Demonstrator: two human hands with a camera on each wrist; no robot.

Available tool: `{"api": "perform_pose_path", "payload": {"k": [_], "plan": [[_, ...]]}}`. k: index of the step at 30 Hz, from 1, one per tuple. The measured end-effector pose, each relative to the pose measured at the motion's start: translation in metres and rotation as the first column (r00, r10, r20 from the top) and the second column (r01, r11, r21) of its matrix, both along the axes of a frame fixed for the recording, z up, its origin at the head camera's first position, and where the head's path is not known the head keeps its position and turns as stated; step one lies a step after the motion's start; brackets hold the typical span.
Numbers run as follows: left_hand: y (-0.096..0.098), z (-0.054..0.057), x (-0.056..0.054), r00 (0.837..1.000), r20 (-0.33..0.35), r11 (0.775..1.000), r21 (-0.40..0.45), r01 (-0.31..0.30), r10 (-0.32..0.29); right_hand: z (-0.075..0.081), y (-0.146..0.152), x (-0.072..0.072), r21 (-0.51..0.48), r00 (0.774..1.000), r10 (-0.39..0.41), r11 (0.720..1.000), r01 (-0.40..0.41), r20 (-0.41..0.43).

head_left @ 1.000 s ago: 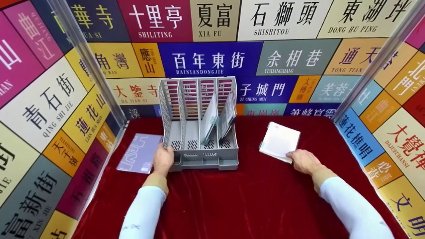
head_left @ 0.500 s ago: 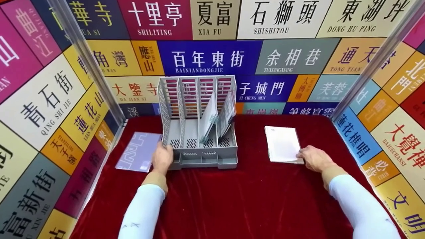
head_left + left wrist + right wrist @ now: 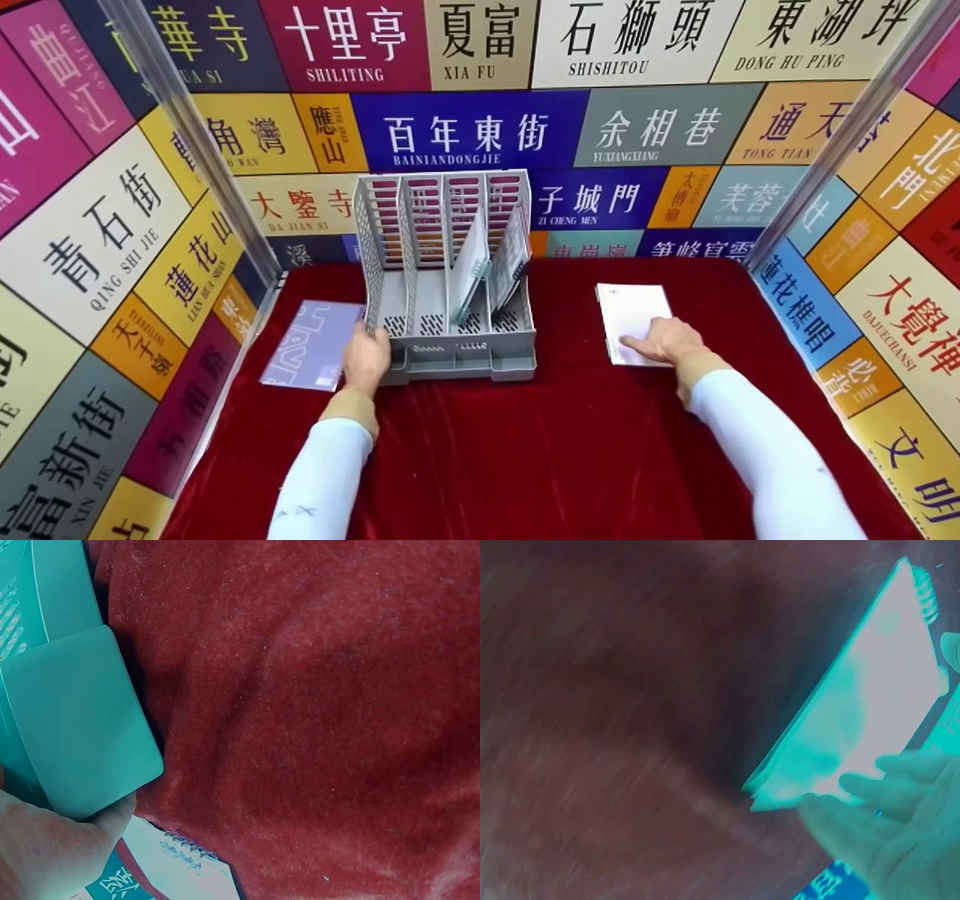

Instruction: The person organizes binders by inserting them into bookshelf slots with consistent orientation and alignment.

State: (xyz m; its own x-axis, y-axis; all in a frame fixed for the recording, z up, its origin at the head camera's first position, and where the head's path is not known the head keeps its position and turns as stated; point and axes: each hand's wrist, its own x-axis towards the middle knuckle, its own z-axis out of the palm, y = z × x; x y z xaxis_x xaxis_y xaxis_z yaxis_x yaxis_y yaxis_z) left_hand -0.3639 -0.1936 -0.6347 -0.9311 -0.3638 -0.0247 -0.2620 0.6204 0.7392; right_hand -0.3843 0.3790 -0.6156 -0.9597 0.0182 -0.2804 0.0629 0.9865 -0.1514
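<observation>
My left hand (image 3: 366,356) grips the front left edge of a grey desktop file rack (image 3: 442,346); in the left wrist view its thumb lies against the rack's panel (image 3: 86,720). To the right, a white-covered spiral notebook (image 3: 626,307) lies on the red cloth. My right hand (image 3: 666,341) reaches over its lower right part, fingers extended. In the right wrist view the fingers (image 3: 885,791) are spread at the notebook (image 3: 862,690); firm contact cannot be told. Two notebooks lean in the rack's right compartments, one white (image 3: 471,270) and one patterned (image 3: 510,259).
A purple notebook (image 3: 307,349) with large lettering lies left of the rack, close to my left hand. Red velvet cloth (image 3: 525,450) covers the table. Sign-printed walls (image 3: 472,131) stand behind and on both sides, with metal posts (image 3: 817,142) at the corners.
The white notebook turned straighter and shifted slightly right. My right hand moved from pinching its lower right corner to lying across it, further left. The left hand stays on the rack.
</observation>
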Motion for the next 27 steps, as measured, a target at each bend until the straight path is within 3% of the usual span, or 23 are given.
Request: {"api": "perform_pose_path", "payload": {"k": [6,12,15,23,27], "plan": [[-0.002,0.002,-0.001,1.000,-0.002,1.000,0.005,-0.001,0.001,-0.002,-0.029,-0.014,-0.012,0.988,-0.132,0.991,0.134,0.081],[-0.003,0.002,0.000,1.000,0.010,1.000,0.007,-0.009,0.009,-0.005,-0.042,-0.021,-0.063,0.979,-0.169,0.982,0.177,0.115],[-0.002,0.001,0.001,1.000,0.015,1.000,0.004,-0.014,0.014,-0.003,-0.044,-0.020,-0.118,0.973,-0.183,0.973,0.200,0.140],[0.003,0.000,0.000,0.999,-0.050,1.000,-0.006,-0.006,0.006,0.017,-0.047,-0.005,-0.252,0.962,-0.212,0.935,0.251,0.170],[0.005,-0.001,-0.001,0.999,-0.039,1.000,0.005,-0.003,0.003,0.015,-0.047,-0.011,-0.158,0.976,-0.185,0.967,0.201,0.113]]}}
